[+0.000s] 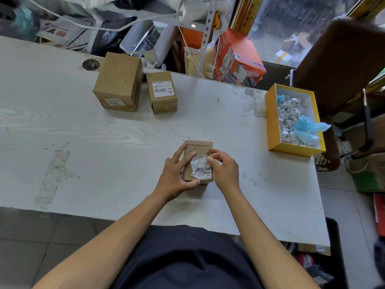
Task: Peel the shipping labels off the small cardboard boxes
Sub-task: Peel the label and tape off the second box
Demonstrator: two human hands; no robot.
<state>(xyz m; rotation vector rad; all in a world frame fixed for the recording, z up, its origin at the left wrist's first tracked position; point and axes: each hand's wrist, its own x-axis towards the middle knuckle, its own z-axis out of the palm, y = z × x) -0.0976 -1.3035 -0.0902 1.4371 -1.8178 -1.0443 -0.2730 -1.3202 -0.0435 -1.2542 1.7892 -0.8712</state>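
A small cardboard box lies on the white table in front of me. Its white shipping label is torn and partly lifted at the left edge. My left hand holds the box by its left side, fingers spread over the top and thumb at the near edge. My right hand pinches the label's upper right part between thumb and forefinger. Farther back stand a larger cardboard box with a small label on its front and a smaller box with a full label on top.
A yellow box at the right holds crumpled label scraps and blue plastic. Behind the table lie cables, an orange carton and mixed clutter. A brown chair stands at the far right.
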